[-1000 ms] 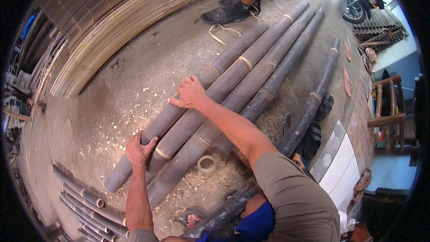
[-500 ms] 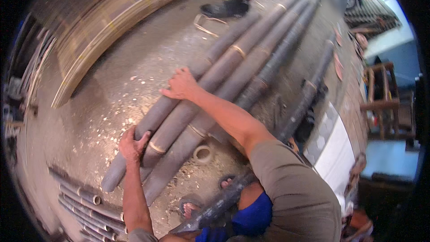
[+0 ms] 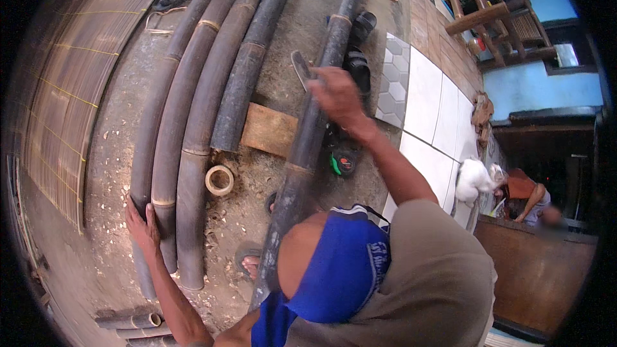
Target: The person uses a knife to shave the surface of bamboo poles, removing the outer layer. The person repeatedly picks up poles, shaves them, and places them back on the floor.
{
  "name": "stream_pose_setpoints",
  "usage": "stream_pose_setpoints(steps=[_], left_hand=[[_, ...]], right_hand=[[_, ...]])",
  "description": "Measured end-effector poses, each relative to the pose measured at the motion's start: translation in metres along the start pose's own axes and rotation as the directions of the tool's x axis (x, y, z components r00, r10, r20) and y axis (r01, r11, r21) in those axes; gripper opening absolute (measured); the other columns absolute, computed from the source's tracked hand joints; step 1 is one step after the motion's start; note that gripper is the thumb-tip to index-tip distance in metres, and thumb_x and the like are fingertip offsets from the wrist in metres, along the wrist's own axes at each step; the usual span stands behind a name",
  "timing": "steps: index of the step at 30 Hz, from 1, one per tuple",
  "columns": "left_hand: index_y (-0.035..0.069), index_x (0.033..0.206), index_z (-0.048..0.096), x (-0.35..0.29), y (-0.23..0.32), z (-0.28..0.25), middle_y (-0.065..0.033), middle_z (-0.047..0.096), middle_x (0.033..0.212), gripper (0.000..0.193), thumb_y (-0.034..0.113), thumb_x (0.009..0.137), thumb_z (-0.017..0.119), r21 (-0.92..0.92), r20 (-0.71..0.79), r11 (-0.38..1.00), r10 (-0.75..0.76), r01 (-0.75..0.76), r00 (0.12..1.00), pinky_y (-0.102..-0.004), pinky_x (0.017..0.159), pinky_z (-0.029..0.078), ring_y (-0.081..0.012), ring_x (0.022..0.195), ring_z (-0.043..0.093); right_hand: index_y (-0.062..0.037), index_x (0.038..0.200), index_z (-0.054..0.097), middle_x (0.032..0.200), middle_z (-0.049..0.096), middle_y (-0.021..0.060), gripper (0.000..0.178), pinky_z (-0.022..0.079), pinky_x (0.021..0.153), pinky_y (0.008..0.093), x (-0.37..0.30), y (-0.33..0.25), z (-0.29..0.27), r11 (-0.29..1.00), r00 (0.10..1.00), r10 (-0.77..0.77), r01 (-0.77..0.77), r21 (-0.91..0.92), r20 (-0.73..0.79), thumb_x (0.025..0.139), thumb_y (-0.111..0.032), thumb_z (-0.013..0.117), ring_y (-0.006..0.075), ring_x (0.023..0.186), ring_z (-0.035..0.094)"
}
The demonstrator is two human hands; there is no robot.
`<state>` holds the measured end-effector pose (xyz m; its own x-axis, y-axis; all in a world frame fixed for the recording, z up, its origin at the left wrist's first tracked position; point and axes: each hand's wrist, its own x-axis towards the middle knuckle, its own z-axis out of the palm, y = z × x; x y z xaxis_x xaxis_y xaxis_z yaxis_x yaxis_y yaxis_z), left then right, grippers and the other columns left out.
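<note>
Several dark bamboo poles (image 3: pixel 212 77) lie side by side on the floor, running away from me. My left hand (image 3: pixel 143 225) rests on the leftmost pole (image 3: pixel 145 148) near its close end, with thumb and fingers apart. Another dark bamboo pole (image 3: pixel 324 58) slopes past my right knee and on across the floor. Over this pole, my right hand (image 3: pixel 337 96) is closed around a knife-like tool with a flat grey blade (image 3: pixel 299 71); its handle is hidden in the fist. A short bamboo ring (image 3: pixel 220 180) and a wooden block (image 3: pixel 268 130) sit between the poles.
Slatted bamboo blinds (image 3: pixel 64 90) spread on the left. Thinner cut bamboo pieces (image 3: pixel 128 321) lie at lower left, and wood chips litter the floor. Dark sandals (image 3: pixel 358 67) sit beside white tiles (image 3: pixel 424 122) on the right. A white cat (image 3: pixel 474 180) and another person (image 3: pixel 527 196) are farther right.
My right hand has left the poles and moved right, now gripping the bladed tool. My left hand stays on the leftmost pole. The view has turned to the right.
</note>
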<state>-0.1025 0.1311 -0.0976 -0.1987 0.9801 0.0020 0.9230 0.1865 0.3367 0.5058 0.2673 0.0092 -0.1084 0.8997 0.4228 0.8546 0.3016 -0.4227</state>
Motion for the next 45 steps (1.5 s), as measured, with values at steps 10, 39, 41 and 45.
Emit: stream_pose_setpoints(steps=[10, 39, 41, 45], left_hand=[[0.005, 0.161, 0.042, -0.135, 0.037, -0.035, -0.0274, 0.043, 0.161, 0.070, 0.030, 0.101, 0.070, -0.218, 0.115, 0.974, -0.044, 0.069, 0.992, -0.0525, 0.124, 0.031, -0.0461, 0.148, 0.041], [0.008, 0.157, 0.046, -0.405, 0.141, -0.032, -0.0212, 0.064, 0.133, 0.099, 0.059, 0.079, 0.079, -0.066, 0.494, 0.974, -0.159, 0.219, 0.855, -0.0492, 0.108, 0.047, -0.0414, 0.125, 0.061], [0.008, 0.154, 0.049, -0.404, 0.149, -0.038, -0.0209, 0.065, 0.130, 0.096, 0.059, 0.079, 0.079, -0.045, 0.485, 0.968, -0.196, 0.249, 0.852, -0.0497, 0.105, 0.047, -0.0409, 0.123, 0.062], [0.009, 0.148, 0.054, -0.398, 0.154, -0.051, -0.0204, 0.068, 0.124, 0.090, 0.058, 0.077, 0.078, -0.023, 0.486, 0.955, -0.247, 0.295, 0.838, -0.0506, 0.100, 0.049, -0.0400, 0.118, 0.064]], right_hand=[[-0.0052, 0.133, 0.062, 0.127, 0.062, 0.0270, 0.055, 0.055, 0.091, 0.0538, -0.211, 0.024, -0.058, 0.927, 0.828, 0.371, -0.303, -0.222, 0.420, 0.092, -0.038, 0.077, 0.0476, 0.110, 0.065], [0.0008, 0.152, 0.049, 0.132, 0.059, 0.0270, 0.091, 0.051, 0.103, 0.0504, 0.066, -0.186, 0.127, 0.928, 0.740, -0.293, 0.069, 0.365, 0.605, 0.085, -0.050, 0.083, 0.0449, 0.122, 0.061], [-0.0002, 0.153, 0.047, 0.133, 0.057, 0.0252, 0.094, 0.052, 0.101, 0.0525, 0.083, -0.221, 0.166, 0.898, 0.685, -0.427, 0.245, 0.366, 0.590, 0.082, -0.049, 0.085, 0.0468, 0.120, 0.061], [-0.0044, 0.149, 0.049, 0.134, 0.057, 0.0246, 0.090, 0.052, 0.100, 0.0580, 0.117, -0.295, 0.238, 0.822, 0.577, -0.567, 0.447, 0.353, 0.588, 0.079, -0.048, 0.087, 0.0517, 0.120, 0.060]])
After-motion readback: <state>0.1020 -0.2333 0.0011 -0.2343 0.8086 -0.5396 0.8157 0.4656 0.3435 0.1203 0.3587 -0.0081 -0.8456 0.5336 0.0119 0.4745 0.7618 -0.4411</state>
